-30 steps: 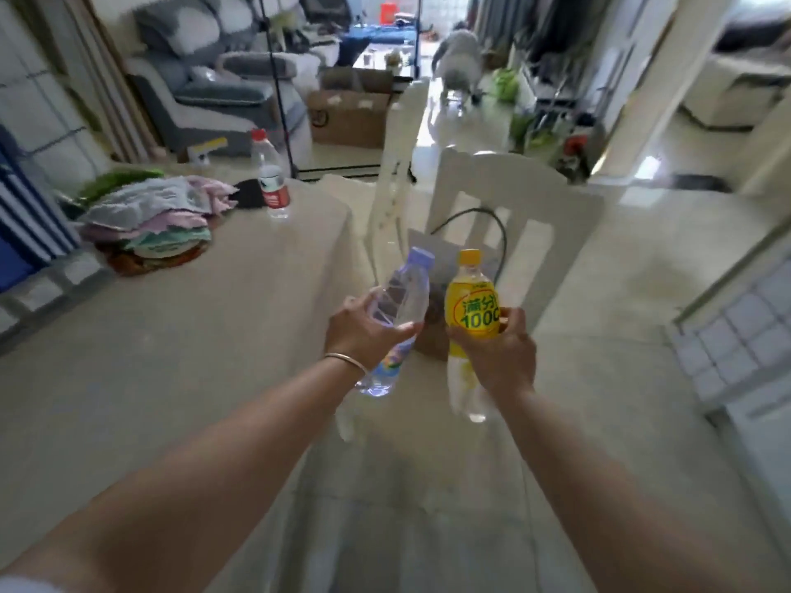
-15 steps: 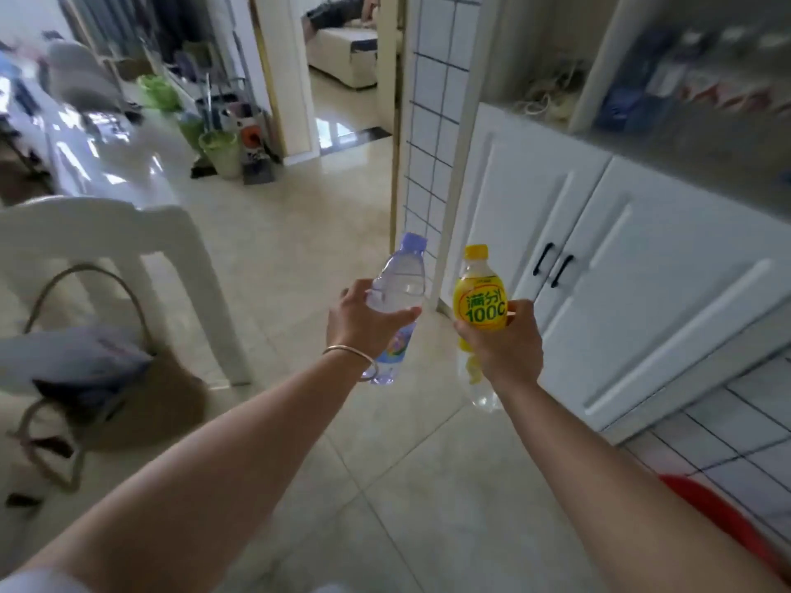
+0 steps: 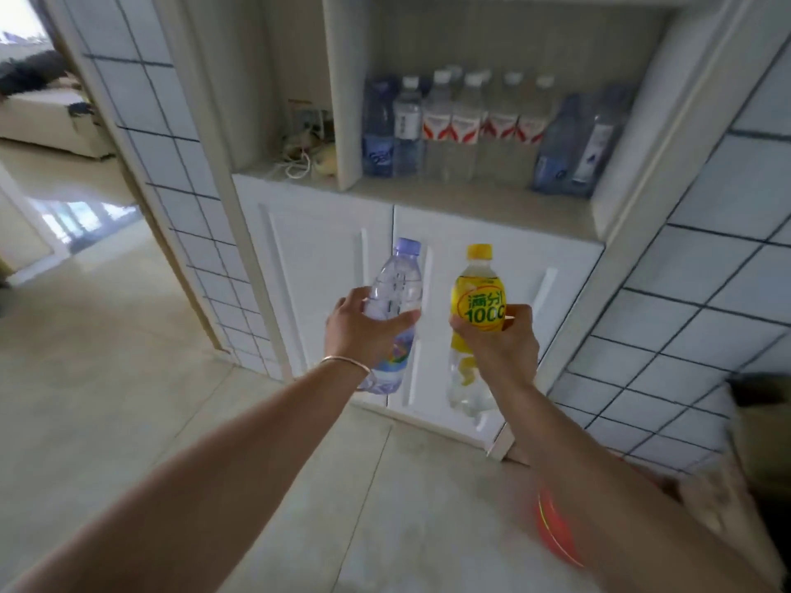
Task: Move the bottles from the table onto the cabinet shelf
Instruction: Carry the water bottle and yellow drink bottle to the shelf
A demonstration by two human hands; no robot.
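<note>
Bottles held up in front of the cabinet

Arms reach out from the bottom of the view, one bottle in each hand. The left hand (image 3: 364,331) has its fingers and thumb wrapped round the middle of a clear water bottle (image 3: 391,310) with a pale purple cap. This bottle leans a little to the right at the top. A thin bangle (image 3: 344,361) sits on the left wrist. The right hand (image 3: 498,342) grips a lemon drink bottle (image 3: 477,293) with a yellow cap and a yellow label. It stands almost straight up. The two bottles are side by side, near each other but not touching, and both are in the air.

Down by the right arm, something round and red-orange (image 3: 554,530) lies on the floor. It is too blurry to name.

Behind the bottles are two white cabinet doors (image 3: 325,267). Above the doors is the open cabinet shelf (image 3: 471,203). A row of bottles (image 3: 471,130) already stands at the back of it. Some are blue and some have red and white labels. The front part of the shelf is bare. A white divider (image 3: 342,100) stands at the left end of the row. Left of it, a smaller nook holds a white cord (image 3: 295,164) and some small things that are hard to make out.

Tiled walls (image 3: 706,250) stand on both sides of the cabinet. Far off to the left, a doorway (image 3: 64,164) opens to another room.
</note>
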